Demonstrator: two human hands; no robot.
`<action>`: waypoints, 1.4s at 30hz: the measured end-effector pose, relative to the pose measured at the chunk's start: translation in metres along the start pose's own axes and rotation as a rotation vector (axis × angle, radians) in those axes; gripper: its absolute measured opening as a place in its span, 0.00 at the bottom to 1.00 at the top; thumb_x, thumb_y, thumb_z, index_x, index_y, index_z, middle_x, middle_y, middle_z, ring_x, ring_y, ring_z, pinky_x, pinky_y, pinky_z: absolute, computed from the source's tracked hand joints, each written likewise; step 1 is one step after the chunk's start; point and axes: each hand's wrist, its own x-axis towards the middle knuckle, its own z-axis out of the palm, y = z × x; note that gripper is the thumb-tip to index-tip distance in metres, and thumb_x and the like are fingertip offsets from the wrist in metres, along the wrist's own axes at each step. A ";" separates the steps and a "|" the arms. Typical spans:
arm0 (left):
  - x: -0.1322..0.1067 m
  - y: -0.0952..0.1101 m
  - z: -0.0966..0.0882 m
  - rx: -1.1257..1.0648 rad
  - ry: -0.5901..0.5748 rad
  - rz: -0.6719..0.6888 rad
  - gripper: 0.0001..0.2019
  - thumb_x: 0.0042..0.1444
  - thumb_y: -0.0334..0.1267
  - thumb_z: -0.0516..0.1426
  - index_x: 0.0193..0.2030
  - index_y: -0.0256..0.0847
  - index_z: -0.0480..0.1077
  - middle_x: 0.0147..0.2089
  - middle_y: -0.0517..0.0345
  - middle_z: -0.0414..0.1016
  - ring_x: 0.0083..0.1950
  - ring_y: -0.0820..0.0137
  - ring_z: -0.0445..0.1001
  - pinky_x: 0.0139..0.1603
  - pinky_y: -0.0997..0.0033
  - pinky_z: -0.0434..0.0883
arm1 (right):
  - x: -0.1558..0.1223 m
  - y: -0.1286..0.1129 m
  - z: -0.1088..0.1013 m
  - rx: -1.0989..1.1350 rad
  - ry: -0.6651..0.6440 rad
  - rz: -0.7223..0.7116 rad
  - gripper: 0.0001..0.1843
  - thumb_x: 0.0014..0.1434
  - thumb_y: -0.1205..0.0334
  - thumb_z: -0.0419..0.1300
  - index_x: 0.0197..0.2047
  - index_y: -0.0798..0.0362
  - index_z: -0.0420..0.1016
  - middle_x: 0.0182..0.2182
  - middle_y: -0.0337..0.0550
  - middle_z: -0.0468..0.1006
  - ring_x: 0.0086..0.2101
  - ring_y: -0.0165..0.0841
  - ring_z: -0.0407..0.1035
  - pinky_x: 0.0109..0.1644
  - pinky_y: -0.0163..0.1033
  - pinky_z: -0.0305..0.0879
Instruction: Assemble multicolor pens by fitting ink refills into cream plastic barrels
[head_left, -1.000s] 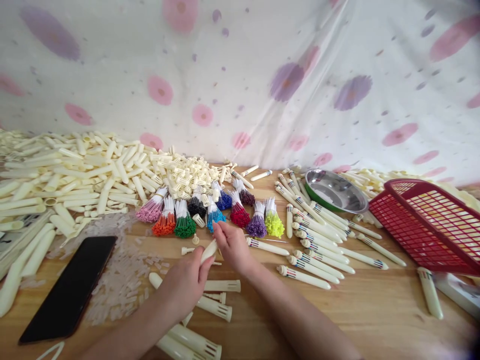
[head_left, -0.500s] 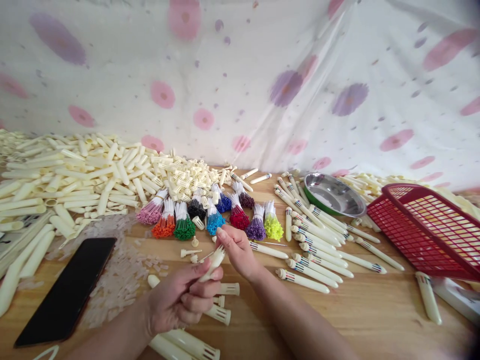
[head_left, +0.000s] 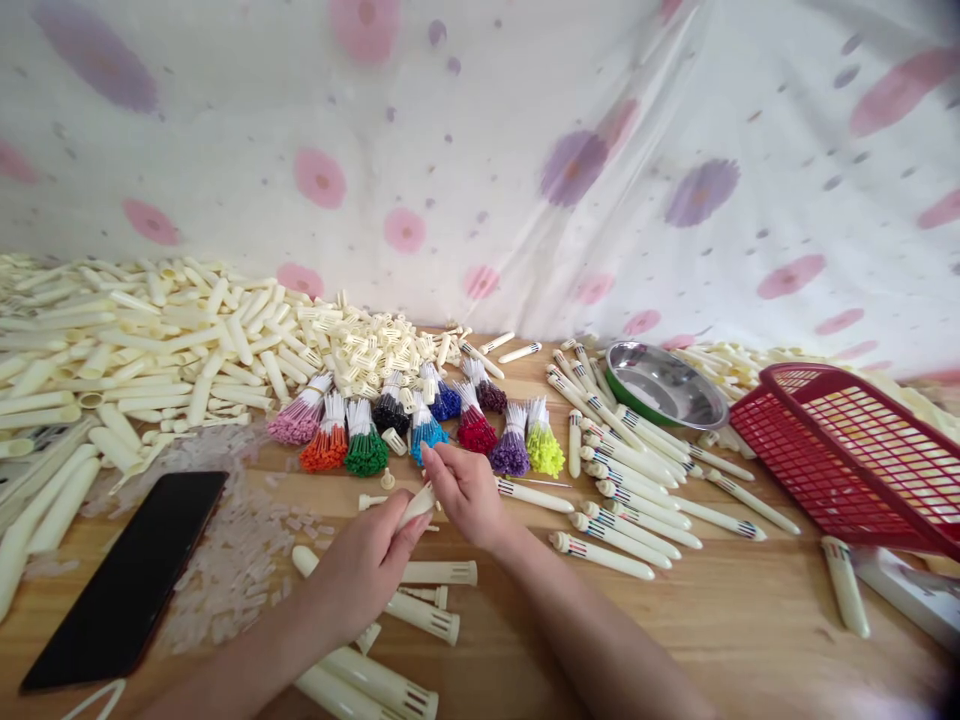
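My left hand (head_left: 369, 555) is closed around a cream plastic pen barrel (head_left: 417, 508), which tilts up to the right. At its upper end are the pinched fingers of my right hand (head_left: 466, 495); whatever is between them is hidden. Just behind my hands stand bundles of coloured pen refills, among them a light blue bundle (head_left: 427, 432), a green bundle (head_left: 365, 445) and a red bundle (head_left: 475, 428). Below my hands lie several slotted cream barrels (head_left: 424, 615). To the right, finished-looking multicolour pens (head_left: 607, 555) lie in rows.
A big heap of cream barrels (head_left: 150, 330) fills the back left. A black phone (head_left: 124, 580) lies by scattered clear small pieces (head_left: 225, 570). At the right are a metal bowl (head_left: 667, 385), a red plastic basket (head_left: 847, 450) and a single pen (head_left: 845, 585). A flowered sheet (head_left: 465, 150) hangs behind.
My left hand has turned over, so its back now faces up and the barrel shows less. My right hand has shifted slightly up and left. The view has moved a little.
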 end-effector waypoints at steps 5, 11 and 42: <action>-0.004 -0.001 0.006 -0.515 -0.153 -0.114 0.15 0.56 0.52 0.49 0.29 0.42 0.57 0.21 0.69 0.52 0.20 0.78 0.51 0.19 0.77 0.51 | -0.006 0.002 0.011 -0.034 0.105 0.005 0.23 0.62 0.52 0.40 0.18 0.52 0.53 0.15 0.35 0.57 0.18 0.25 0.52 0.23 0.32 0.47; -0.004 0.004 0.001 -0.868 -0.365 -0.297 0.19 0.50 0.56 0.54 0.26 0.43 0.53 0.19 0.73 0.49 0.16 0.82 0.39 0.15 0.80 0.37 | -0.008 -0.003 0.006 -0.027 0.123 0.004 0.22 0.62 0.52 0.41 0.18 0.52 0.52 0.15 0.35 0.57 0.18 0.25 0.52 0.23 0.32 0.47; 0.010 0.002 -0.005 -0.562 -0.323 -0.238 0.19 0.53 0.55 0.51 0.25 0.44 0.51 0.17 0.73 0.49 0.15 0.80 0.46 0.14 0.80 0.46 | -0.001 0.009 0.016 -0.006 0.161 0.124 0.25 0.61 0.48 0.41 0.18 0.53 0.57 0.15 0.36 0.60 0.19 0.25 0.52 0.23 0.32 0.48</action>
